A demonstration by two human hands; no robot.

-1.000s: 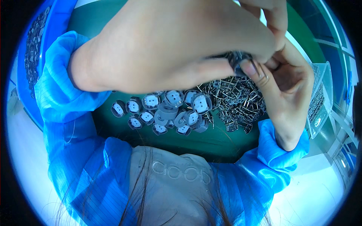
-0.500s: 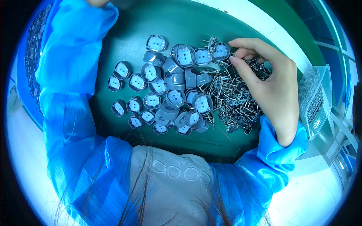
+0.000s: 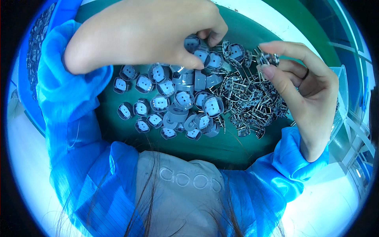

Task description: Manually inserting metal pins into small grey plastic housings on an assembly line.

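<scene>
Small metal pin part: at 1 o'clock, pinched in right hand fingers, long axis unclear. Grey cap: gripped by left hand at 12 o'clock. Below: grey caps pile, metal parts heap on green desk.

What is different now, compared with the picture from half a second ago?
The left hand has come back into view from the top and pinches a grey cap at the upper edge of the pile of grey caps. The right hand has lifted off the heap of metal pins and holds a small metal part in its fingertips. Both piles and the green mat lie as before.
</scene>
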